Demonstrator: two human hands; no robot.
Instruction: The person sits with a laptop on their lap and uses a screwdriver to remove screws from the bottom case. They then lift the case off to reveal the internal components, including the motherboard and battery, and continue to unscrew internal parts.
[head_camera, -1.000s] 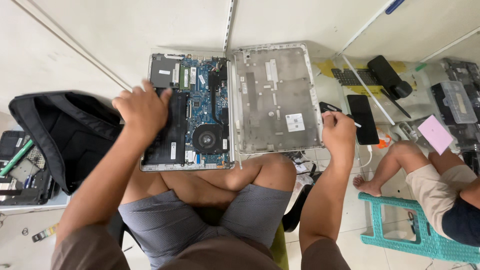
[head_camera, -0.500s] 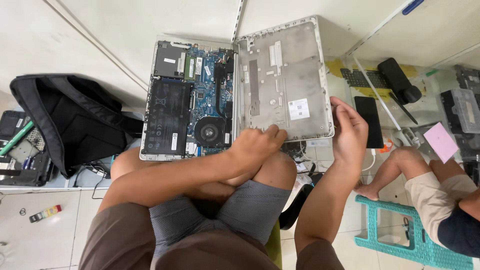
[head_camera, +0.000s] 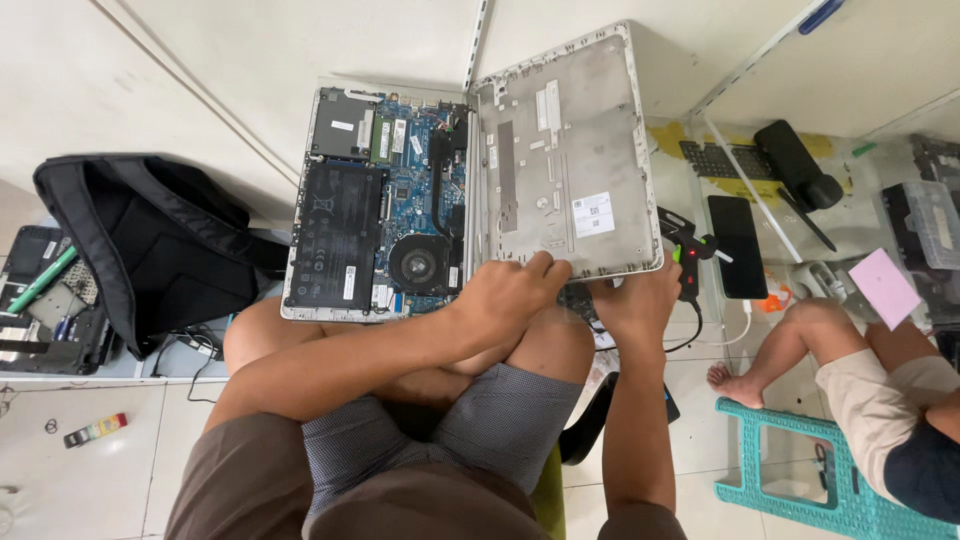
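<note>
While the opened laptop base (head_camera: 385, 205) lies flat on the floor with its battery, fan and circuit board exposed, the detached grey bottom cover (head_camera: 565, 160) lies directly to the right of the laptop base, touching it along the long edge. The left hand (head_camera: 510, 292) reaches across the knees and rests on the near edge of the bottom cover, fingers curled over that edge in a grasp. The right hand (head_camera: 638, 298) sits at the near right corner of the same cover, fingers pressed against its rim; whether it fully grips the rim cannot be told.

Further right of the laptop base, beyond the cover, a black glue gun (head_camera: 688, 245) lies on the tiles, with a dark phone (head_camera: 738, 245) just beside it. A black backpack (head_camera: 150, 240) lies to the left of the laptop base. A second person sits on a teal stool (head_camera: 790, 470), well to the right of the laptop base and nearer the viewer.
</note>
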